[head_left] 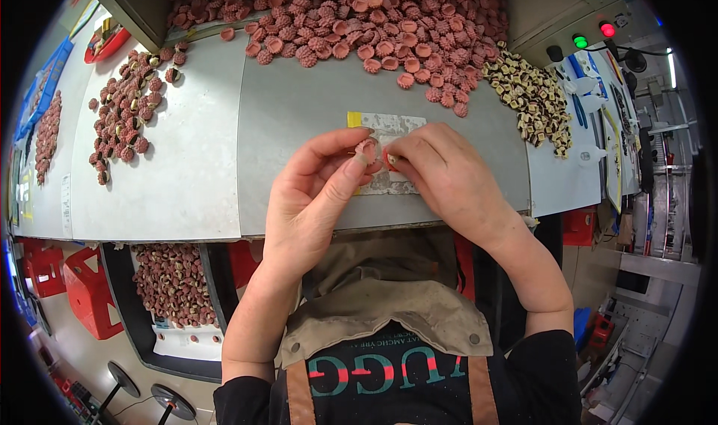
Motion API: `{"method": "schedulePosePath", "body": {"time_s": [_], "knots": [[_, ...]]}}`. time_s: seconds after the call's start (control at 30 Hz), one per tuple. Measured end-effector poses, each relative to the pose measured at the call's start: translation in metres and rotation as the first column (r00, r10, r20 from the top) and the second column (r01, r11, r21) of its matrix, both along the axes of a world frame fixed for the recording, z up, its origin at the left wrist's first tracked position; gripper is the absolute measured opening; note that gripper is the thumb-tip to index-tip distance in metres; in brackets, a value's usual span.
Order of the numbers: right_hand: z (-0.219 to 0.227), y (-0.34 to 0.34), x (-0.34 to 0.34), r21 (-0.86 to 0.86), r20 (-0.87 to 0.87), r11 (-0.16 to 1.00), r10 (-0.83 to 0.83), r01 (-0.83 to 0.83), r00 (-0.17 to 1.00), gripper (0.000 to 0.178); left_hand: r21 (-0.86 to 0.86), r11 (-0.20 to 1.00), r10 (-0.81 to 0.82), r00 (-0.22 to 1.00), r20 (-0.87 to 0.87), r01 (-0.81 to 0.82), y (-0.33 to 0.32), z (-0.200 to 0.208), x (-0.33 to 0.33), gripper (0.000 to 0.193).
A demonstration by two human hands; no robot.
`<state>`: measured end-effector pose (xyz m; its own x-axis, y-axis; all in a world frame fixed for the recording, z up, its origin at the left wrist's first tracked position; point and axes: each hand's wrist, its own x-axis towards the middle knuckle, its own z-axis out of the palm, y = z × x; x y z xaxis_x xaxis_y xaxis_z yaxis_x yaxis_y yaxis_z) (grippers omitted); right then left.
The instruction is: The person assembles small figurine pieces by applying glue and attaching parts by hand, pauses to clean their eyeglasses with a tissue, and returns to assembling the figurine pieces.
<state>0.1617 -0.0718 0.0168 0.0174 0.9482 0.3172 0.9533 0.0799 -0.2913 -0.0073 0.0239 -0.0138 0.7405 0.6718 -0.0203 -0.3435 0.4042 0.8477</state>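
The left hand [305, 189] is pinching a bumpy pink shell [368, 150] above the table [314, 88]; just right of it, the right hand [455, 174] is pinching a small piece [392, 158], mostly hidden. Near left, a black bin [123, 296] is holding many pink-and-cream pieces [173, 284]; far left, a red bowl [109, 47] is holding unclear contents.

This looks like an assembly workshop: loose heaps of matching pink knobbly shells [389, 40] and small cream-and-dark pieces [527, 96] lie across the grey tabletop [202, 163] at upper centre and right, a black crate [123, 298] of parts and red plastic stool [93, 294] sit lower left, and green [580, 42] and red indicator lamps [606, 29] glow upper right.
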Motion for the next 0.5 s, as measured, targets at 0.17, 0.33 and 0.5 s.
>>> {"method": "schedulePosePath", "body": {"time_s": [0.17, 0.33, 0.5], "knots": [[0.002, -0.003, 0.001, -0.026, 0.056, 0.999, -0.02, 0.022, 0.998, 0.023, 0.004, 1.0, 0.008, 1.0, -0.02, -0.008, -0.001, 0.001, 0.0, 0.031], [-0.007, -0.005, 0.006, 0.011, -0.184, 0.999, -0.045, 0.048, 0.982, 0.016, -0.003, 1.0, -0.006, 0.998, -0.063, 0.006, 0.0, 0.004, 0.001, 0.031], [-0.003, -0.016, -0.01, -0.108, -0.905, 0.991, -0.133, 0.082, 0.405, 0.014, 0.039, 0.999, 0.013, 0.995, -0.096, -0.009, -0.006, 0.007, 0.004, 0.029]]}}
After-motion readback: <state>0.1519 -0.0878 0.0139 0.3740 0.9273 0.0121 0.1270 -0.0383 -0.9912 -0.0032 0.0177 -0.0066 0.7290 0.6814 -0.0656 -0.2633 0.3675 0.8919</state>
